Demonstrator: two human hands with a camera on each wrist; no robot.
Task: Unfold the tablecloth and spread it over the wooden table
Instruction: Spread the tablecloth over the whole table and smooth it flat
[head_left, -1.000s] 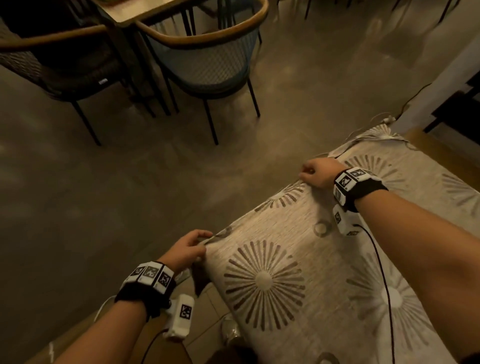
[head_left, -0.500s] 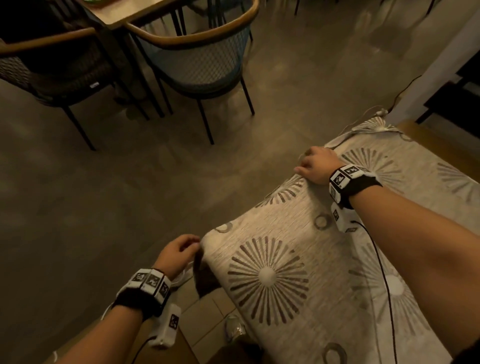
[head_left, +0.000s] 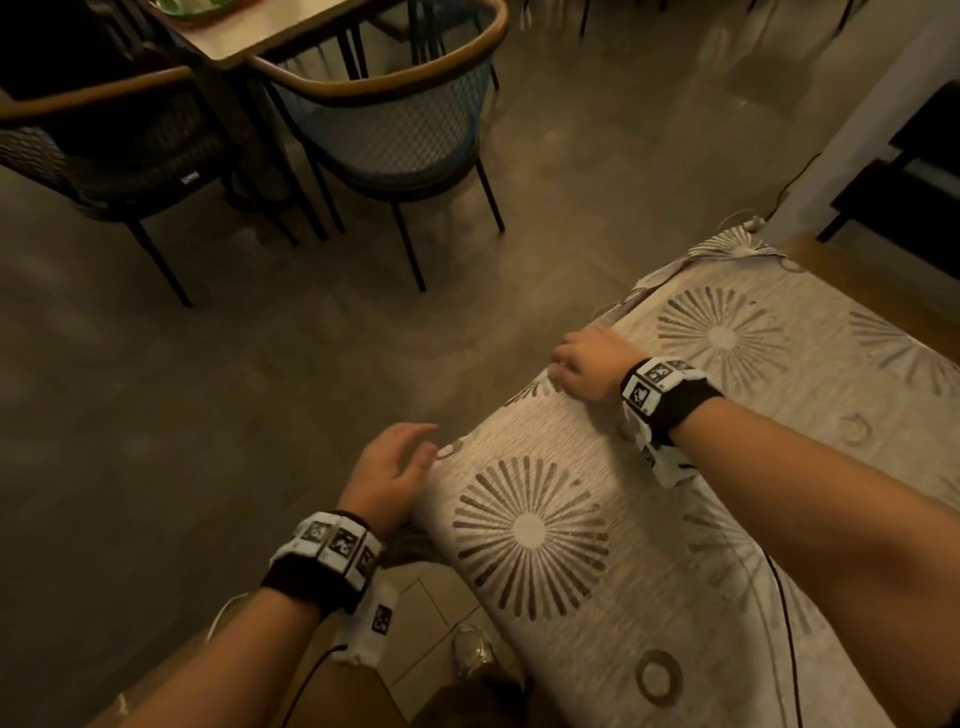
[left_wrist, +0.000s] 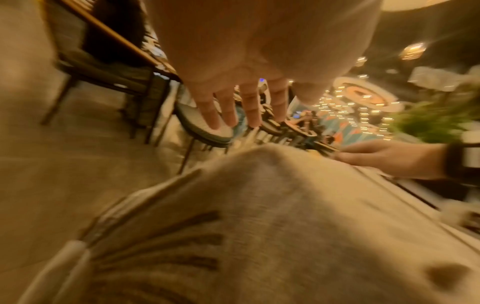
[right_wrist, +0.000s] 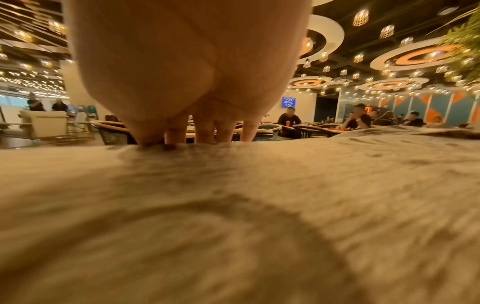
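A beige tablecloth (head_left: 597, 545) with dark sunburst prints lies over the wooden table, whose bare wood (head_left: 862, 275) shows along the far right edge. The cloth's near corner hangs over the table's corner. My left hand (head_left: 400, 462) hovers just left of that corner, and in the left wrist view its fingers (left_wrist: 249, 111) are straight and spread with nothing in them. My right hand (head_left: 582, 364) rests on the cloth at the table's left edge. Seen from the right wrist, its fingertips (right_wrist: 202, 133) press down on the cloth (right_wrist: 233, 205) there.
A blue mesh-backed chair (head_left: 395, 130) and a dark chair (head_left: 104, 140) stand at another table (head_left: 270, 31) across an open stretch of floor. A white pillar (head_left: 872, 114) and a floor cable (head_left: 800, 171) are at the far right. My shoe (head_left: 470, 649) shows below the table's corner.
My left hand let go of the cloth's corner, opened and moved up beside the table's corner. The corner dropped and now hangs. My right hand stayed at the edge and flattened.
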